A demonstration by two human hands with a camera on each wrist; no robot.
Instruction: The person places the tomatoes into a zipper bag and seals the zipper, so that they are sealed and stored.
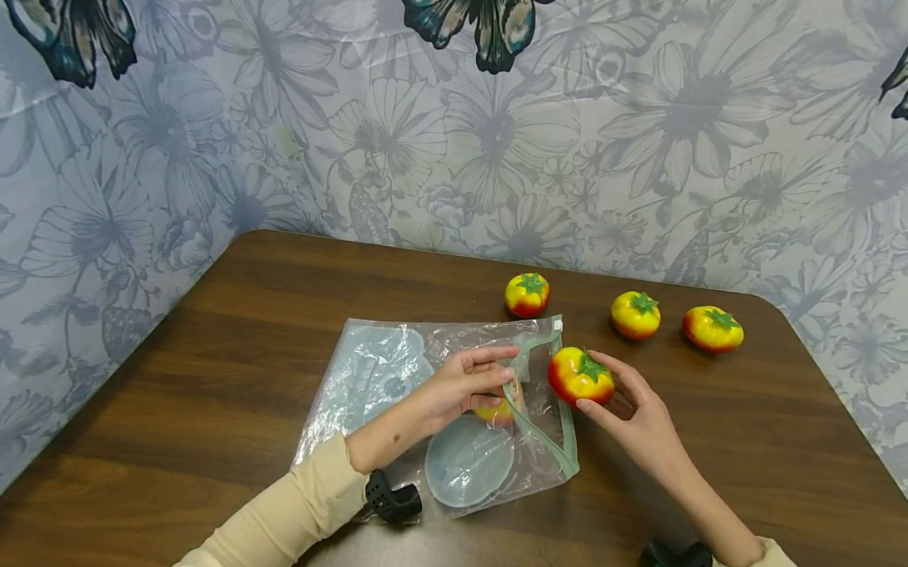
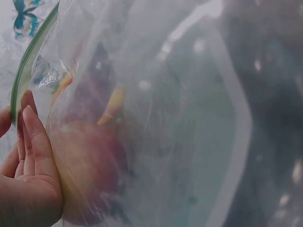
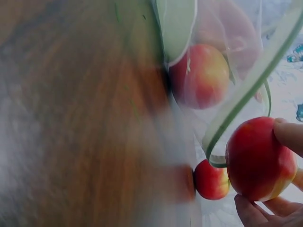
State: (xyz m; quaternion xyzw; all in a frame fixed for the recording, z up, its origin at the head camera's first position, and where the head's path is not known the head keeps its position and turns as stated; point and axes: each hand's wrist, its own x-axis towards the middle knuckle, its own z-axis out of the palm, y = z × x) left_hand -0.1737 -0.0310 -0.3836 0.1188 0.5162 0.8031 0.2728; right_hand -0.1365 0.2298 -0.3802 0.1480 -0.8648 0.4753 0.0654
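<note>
A clear zip bag (image 1: 452, 332) with a pale green sealing edge lies on the table, its mouth gaping to the right. My left hand (image 1: 458, 390) pinches the near side of that mouth. In my right hand (image 1: 637, 419), thumb and fingers grip a red-and-yellow tomato (image 1: 580, 376) with a green leafy top, right at the opening. Through the plastic show another tomato (image 3: 201, 75), a round pale blue disc (image 1: 468, 463) and a larger pale blue shape (image 1: 386, 373) whose kind is unclear. In the left wrist view, the left fingers (image 2: 40, 142) stand beside the bag's green edge.
Three more tomatoes sit toward the back of the brown table (image 1: 218, 375): one behind the bag (image 1: 527, 295), a second to its right (image 1: 636, 315), a third farther right (image 1: 713, 329). A flowered cloth (image 1: 504, 152) hangs behind the table.
</note>
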